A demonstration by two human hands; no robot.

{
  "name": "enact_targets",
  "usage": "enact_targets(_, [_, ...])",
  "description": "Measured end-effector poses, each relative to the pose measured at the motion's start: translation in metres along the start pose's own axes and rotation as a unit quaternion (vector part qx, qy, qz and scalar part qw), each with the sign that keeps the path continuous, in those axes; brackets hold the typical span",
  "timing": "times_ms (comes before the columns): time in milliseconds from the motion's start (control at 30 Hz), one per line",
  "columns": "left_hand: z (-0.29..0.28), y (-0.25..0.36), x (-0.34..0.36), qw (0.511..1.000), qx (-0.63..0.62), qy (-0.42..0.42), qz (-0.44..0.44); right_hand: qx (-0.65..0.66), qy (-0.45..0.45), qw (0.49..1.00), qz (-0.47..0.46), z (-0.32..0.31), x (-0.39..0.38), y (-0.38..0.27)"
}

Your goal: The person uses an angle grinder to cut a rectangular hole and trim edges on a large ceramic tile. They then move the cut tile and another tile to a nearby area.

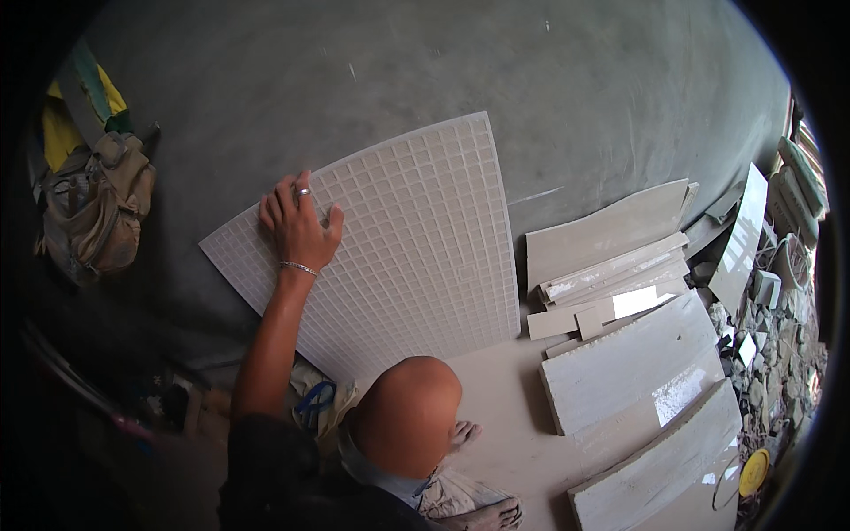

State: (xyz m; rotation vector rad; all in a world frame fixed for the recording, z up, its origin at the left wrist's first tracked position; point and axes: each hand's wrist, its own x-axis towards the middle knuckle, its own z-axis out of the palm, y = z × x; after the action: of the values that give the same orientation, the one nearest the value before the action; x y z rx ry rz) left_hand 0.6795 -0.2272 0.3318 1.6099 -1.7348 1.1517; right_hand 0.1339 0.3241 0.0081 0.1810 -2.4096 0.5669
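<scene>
A large pale tile (pixel 416 221), its back covered in a raised grid, stands tilted against the grey wall with its lower corner by the floor. My left hand (pixel 305 226) holds its upper left edge, fingers curled at the rim and thumb lying against the gridded back. A ring and a bracelet show on this hand and wrist. My bent knee (pixel 407 411) rises just below the tile and covers some of the floor there. My right hand does not show.
At right lie cut tile pieces (pixel 611 239) and two thick pale slabs (pixel 633 354). Rubble (pixel 770 354) lines the far right, with a yellow round lid (pixel 754 472). A dusty bag (pixel 102 208) hangs at left. A blue strap (pixel 314 398) lies near my knee.
</scene>
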Motion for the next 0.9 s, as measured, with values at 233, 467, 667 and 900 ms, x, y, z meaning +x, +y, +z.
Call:
enact_targets(233, [0.020, -0.008, 0.010, 0.999, -0.009, 0.031, -0.018, 0.047, 0.124, 0.984, -0.116, -0.043, 0.026, -0.072])
enact_targets(467, [-0.019, -0.002, 0.011, 0.995, -0.048, -0.045, -0.077, 0.494, -0.195, 0.824, -0.195, 0.017, 0.085, -0.312])
enact_targets(667, [-0.093, -0.030, -0.046, 0.999, -0.038, 0.032, -0.005, 0.616, -0.490, 0.549, -0.282, -0.039, 0.045, -0.560])
enact_targets(900, [-0.157, -0.180, -0.226, 0.584, -0.343, 0.297, -0.673, 0.667, -0.513, 0.513, -0.169, -0.064, -0.027, -0.559])
